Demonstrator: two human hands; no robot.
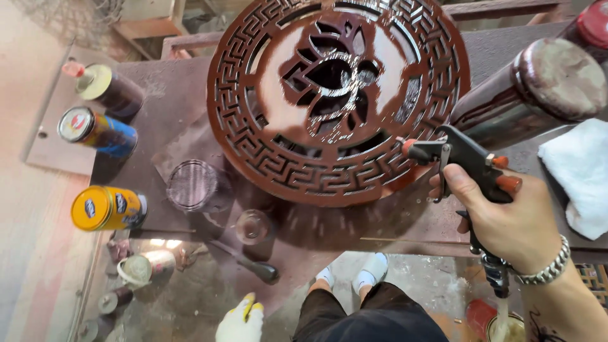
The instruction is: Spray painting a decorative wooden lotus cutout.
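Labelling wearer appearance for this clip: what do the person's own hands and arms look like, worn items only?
The left hand wears a white glove with yellow patches at the fingers. The right hand is bare, with a chunky silver link bracelet at the wrist. The right forearm has no sleeve and shows dark tattoo lines near the frame's lower edge.

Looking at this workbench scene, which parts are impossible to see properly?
- Head view: the left hand, in a yellow and white glove, is cut by the bottom edge; any grip is unseen.
- The spray gun handle is hidden inside the right hand.
- The table behind the round carved panel is covered by it.
- The white cloth runs off the right edge.
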